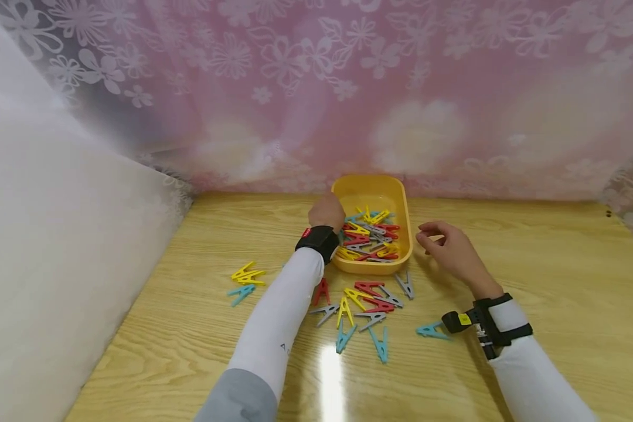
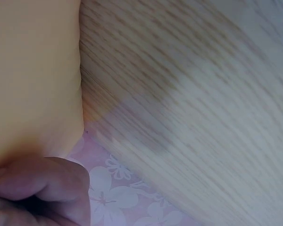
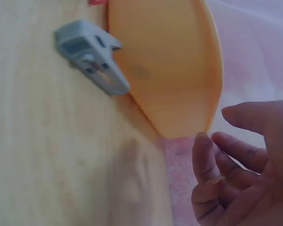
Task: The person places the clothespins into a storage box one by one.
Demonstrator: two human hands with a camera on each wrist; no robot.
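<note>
A yellow plastic basket [image 1: 371, 268] holds many red, yellow, grey and blue clothespins [image 1: 371, 231]. At its left rim, my left hand [image 1: 326, 212] is curled and grips the edge; the fingertips are hidden in the head view. In the left wrist view the bent thumb [image 2: 47, 179] lies against the basket's outer wall [image 2: 35, 75]. My right hand [image 1: 451, 249] hovers just off the basket's right side, fingers loosely bent, holding nothing. The right wrist view shows its fingers [image 3: 205, 160] apart from the basket wall [image 3: 170, 70], with a grey clothespin [image 3: 92, 56] on the table nearby.
Loose clothespins [image 1: 369, 319] in several colours lie on the wooden table [image 1: 190, 328] in front of the basket. Yellow and blue ones [image 1: 245, 281] lie left of my left arm. A blue clothespin [image 1: 432, 331] lies beside my right wrist. A pink flowered curtain [image 1: 316, 105] hangs behind the basket.
</note>
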